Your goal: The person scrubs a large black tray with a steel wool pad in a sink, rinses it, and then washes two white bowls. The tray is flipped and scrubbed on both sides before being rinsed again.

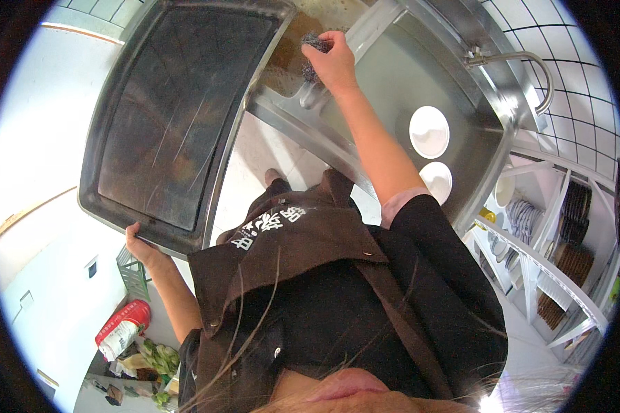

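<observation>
My left hand (140, 247) grips the near rim of a large dark metal tray (170, 118), which is tilted up at the left of the sink. Scratches and brownish stains mark the tray's flat face. Between the fingers of my right hand (336, 62) is a steel wool scourer (312, 51), held over the divider between two basins. Below it the left basin (294, 31) shows brown-tinted water or residue. Two white bowls (429, 132) sit in the cloudy water of the right basin (392, 67).
A curved metal faucet (540, 67) rises at the right basin's far side. A white rack (542, 253) with stacked plates and dark trays stands to the right. Low at the left are a red and white sack (124, 328) and green vegetables (157, 356).
</observation>
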Action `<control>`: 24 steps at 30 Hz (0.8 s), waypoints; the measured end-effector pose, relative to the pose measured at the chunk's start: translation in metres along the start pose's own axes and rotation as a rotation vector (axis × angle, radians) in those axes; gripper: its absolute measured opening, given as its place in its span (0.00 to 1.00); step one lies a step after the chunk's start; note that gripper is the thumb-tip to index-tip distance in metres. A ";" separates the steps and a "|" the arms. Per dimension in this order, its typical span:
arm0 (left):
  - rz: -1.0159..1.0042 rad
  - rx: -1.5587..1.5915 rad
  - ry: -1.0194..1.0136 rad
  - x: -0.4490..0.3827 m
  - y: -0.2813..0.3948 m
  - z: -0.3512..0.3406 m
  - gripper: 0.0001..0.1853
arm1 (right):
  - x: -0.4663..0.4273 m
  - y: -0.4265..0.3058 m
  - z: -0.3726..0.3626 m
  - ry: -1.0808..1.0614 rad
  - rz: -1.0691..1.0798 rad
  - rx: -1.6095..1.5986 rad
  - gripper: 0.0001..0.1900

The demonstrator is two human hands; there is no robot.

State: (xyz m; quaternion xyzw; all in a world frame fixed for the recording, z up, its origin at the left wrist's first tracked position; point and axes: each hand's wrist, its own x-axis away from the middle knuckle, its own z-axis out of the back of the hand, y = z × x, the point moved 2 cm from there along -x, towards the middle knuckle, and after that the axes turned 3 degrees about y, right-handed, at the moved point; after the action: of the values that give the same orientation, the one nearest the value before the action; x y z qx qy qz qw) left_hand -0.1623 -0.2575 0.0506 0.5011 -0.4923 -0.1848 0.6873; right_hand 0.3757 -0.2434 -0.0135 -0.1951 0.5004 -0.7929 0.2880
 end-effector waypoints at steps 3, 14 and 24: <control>0.065 0.067 -0.003 0.001 0.001 0.000 0.18 | -0.007 -0.001 0.002 -0.029 -0.025 -0.031 0.26; 0.110 0.082 -0.037 -0.020 -0.012 0.015 0.19 | -0.048 0.009 0.008 0.059 -0.064 0.059 0.26; 0.196 0.033 -0.009 -0.019 -0.014 0.017 0.17 | -0.266 0.001 0.056 0.403 0.786 0.525 0.21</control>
State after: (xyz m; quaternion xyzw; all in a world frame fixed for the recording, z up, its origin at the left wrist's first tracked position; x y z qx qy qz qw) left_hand -0.1826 -0.2577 0.0295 0.4610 -0.5449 -0.1109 0.6916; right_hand 0.6109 -0.1090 0.0040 0.2432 0.3655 -0.7455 0.5015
